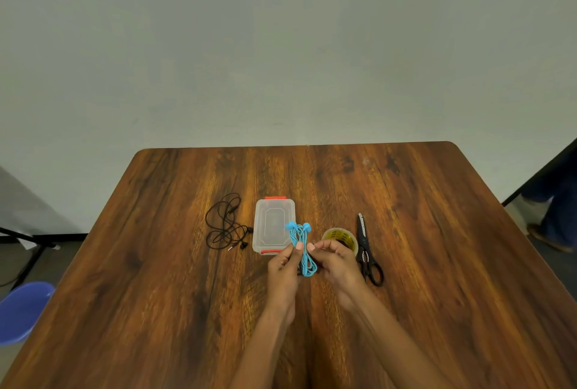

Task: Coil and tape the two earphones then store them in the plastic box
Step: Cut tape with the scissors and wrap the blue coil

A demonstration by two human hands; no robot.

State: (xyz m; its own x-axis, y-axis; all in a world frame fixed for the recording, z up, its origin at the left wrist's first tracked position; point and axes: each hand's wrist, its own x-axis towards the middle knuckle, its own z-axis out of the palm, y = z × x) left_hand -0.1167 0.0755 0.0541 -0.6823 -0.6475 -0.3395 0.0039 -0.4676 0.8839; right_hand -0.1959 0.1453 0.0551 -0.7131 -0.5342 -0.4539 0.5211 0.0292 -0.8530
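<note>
- Pinching the bright blue earphone cord bundle (302, 248) with the left hand (283, 267), thumb and fingertip pressed on the strands near the middle.
- Right hand (335, 259) just beside it, fingers curled, thumb and finger tip close to the cord; hard to tell if touching it or not.
- Bundle held up in the air, low over the brown wooden table (437, 263), in front of the clear plastic box with red clips (273, 223).
- Best to keep the loops the same length and squeeze them tight in the middle, so none slip out.
- Good idea to keep one hand on the pinch while the other reaches for the yellow roll of sticky tape (342, 237), near on the right.
- Black-handled scissors (367, 251) just past the roll, ready for snipping a short bit.
- Blue cord folded into long loops, two round blue ear buds sticking up at the top, loop ends hanging at the bottom.
- No tape on it yet, as far as can be seen.
- Thin black earphones (226, 223) in a loose messy tangle left of the box, not coiled yet.
- Box lid on, looks closed.
</note>
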